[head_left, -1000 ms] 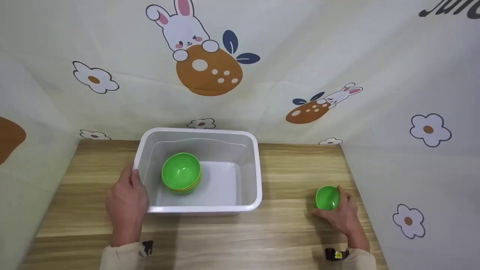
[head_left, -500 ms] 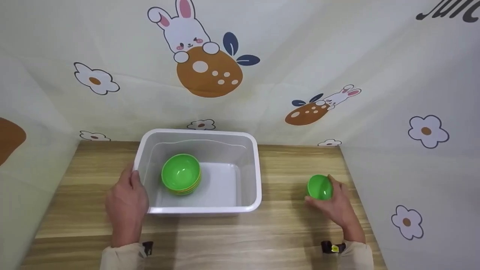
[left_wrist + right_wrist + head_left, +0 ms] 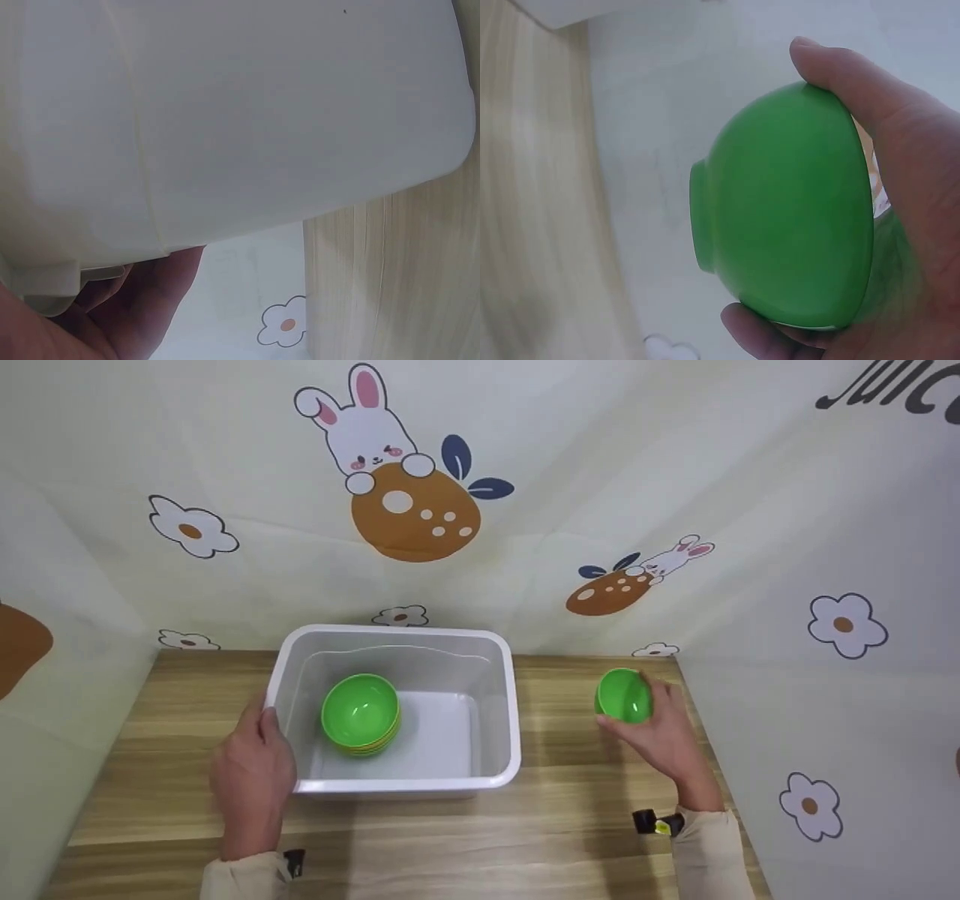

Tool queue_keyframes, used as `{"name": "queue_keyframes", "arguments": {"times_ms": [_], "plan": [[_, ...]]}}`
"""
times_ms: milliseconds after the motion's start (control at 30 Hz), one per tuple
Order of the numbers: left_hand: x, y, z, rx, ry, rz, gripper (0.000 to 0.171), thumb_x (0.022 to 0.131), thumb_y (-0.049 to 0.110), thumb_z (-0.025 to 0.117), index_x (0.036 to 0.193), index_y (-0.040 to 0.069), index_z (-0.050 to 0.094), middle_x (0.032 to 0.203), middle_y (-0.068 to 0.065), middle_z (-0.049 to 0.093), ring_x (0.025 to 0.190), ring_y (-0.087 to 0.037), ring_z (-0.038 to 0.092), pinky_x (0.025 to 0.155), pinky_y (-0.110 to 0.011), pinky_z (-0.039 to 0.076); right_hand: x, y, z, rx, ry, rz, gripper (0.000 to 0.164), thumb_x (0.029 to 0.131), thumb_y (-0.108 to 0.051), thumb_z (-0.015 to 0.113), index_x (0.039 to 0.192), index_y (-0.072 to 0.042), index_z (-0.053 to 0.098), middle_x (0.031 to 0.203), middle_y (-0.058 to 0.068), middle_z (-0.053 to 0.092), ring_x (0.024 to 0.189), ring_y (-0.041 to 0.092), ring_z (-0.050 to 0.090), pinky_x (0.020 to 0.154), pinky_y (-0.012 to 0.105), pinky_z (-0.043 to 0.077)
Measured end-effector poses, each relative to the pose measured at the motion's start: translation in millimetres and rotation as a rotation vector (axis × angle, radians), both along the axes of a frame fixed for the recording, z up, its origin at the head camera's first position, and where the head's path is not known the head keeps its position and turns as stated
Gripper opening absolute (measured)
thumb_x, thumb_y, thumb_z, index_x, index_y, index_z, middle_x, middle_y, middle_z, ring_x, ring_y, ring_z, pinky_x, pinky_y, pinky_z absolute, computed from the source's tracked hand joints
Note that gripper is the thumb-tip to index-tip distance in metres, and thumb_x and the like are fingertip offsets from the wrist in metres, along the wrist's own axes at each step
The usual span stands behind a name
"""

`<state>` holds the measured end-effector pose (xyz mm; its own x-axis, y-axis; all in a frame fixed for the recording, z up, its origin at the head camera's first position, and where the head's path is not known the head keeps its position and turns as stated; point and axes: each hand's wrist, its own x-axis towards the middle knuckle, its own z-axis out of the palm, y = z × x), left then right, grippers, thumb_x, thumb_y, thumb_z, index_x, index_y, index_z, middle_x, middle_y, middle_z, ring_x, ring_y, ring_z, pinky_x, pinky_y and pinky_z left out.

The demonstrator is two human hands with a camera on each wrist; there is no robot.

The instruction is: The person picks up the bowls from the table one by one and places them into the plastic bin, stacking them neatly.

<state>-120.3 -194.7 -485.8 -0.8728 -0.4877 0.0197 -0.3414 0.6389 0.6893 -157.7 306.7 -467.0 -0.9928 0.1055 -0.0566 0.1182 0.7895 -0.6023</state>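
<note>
My right hand point(image 3: 664, 727) holds a small green bowl point(image 3: 624, 696) by its sides, thumb and fingers spread across the rim. In the right wrist view the green bowl point(image 3: 787, 210) shows its rounded outside and foot ring, raised over the wooden table. A light grey plastic tub point(image 3: 495, 720) stands left of it. Inside the tub, toward its left side, sits a stack of green bowls point(image 3: 361, 712) with yellowish edges showing below the top one. My left hand point(image 3: 253, 769) grips the tub's left rim; in the left wrist view its fingers point(image 3: 150, 300) curl under the lip.
The wooden table point(image 3: 555, 825) extends in front of the tub and to both sides. A pale cloth backdrop point(image 3: 525, 427) printed with rabbits and flowers rises behind the table and along both sides.
My right hand has carried the small green bowl up from the table's right side, moving away from me and a little to the left. The left hand keeps its grip on the tub.
</note>
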Motion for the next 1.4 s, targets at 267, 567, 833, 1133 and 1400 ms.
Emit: {"name": "queue_keyframes", "arguments": {"times_ms": [267, 567, 833, 1133, 1400], "plan": [[0.9, 0, -1.0, 0.015, -0.025, 0.0, 0.05, 0.111, 0.035, 0.029, 0.156, 0.014, 0.043, 0.14, -0.031, 0.058, 0.123, -0.057, 0.056, 0.093, -0.068, 0.044, -22.2, -35, 28.6, 0.017, 0.069, 0.101, 0.112, 0.076, -0.057, 0.084, 0.159, -0.007, 0.029, 0.147, 0.023, 0.039, 0.123, 0.041, 0.054, 0.095, 0.058, 0.055], [-0.3, -2, 2.1, 0.009, -0.021, 0.0, 0.05, 0.111, 0.034, 0.031, 0.155, 0.013, 0.044, 0.141, -0.029, 0.058, 0.123, -0.056, 0.057, 0.093, -0.067, 0.045, -37.5, -79, 55.5, -0.002, 0.137, 0.24, 0.112, 0.07, -0.056, 0.089, 0.157, -0.011, 0.035, 0.146, 0.013, 0.044, 0.123, 0.034, 0.057, 0.096, 0.052, 0.056], [0.8, -1, 2.1, 0.018, -0.02, 0.008, 0.05, 0.111, 0.035, 0.03, 0.155, 0.013, 0.044, 0.141, -0.028, 0.058, 0.123, -0.053, 0.059, 0.091, -0.065, 0.046, -46.9, -112, 70.0, 0.004, 0.133, 0.36, 0.112, 0.068, -0.064, 0.086, 0.155, -0.013, 0.037, 0.146, 0.009, 0.044, 0.123, 0.03, 0.056, 0.095, 0.049, 0.057], [-1.3, 1, 0.7, 0.019, -0.005, 0.003, 0.05, 0.111, 0.034, 0.031, 0.154, 0.013, 0.045, 0.139, -0.028, 0.06, 0.121, -0.053, 0.06, 0.09, -0.065, 0.046, -52.8, -141, 68.9, 0.016, 0.082, 0.41, 0.112, 0.07, -0.064, 0.084, 0.158, -0.018, 0.032, 0.149, 0.006, 0.041, 0.125, 0.027, 0.054, 0.096, 0.046, 0.057], [-0.2, 1, 0.6, 0.017, -0.013, 0.011, 0.049, 0.111, 0.035, 0.031, 0.154, 0.016, 0.046, 0.138, -0.027, 0.062, 0.12, -0.053, 0.06, 0.089, -0.065, 0.047, -58.3, -167, 61.1, 0.03, 0.087, 0.499, 0.117, 0.068, -0.064, 0.086, 0.159, -0.015, 0.031, 0.152, 0.006, 0.039, 0.13, 0.026, 0.053, 0.102, 0.044, 0.054]]}}
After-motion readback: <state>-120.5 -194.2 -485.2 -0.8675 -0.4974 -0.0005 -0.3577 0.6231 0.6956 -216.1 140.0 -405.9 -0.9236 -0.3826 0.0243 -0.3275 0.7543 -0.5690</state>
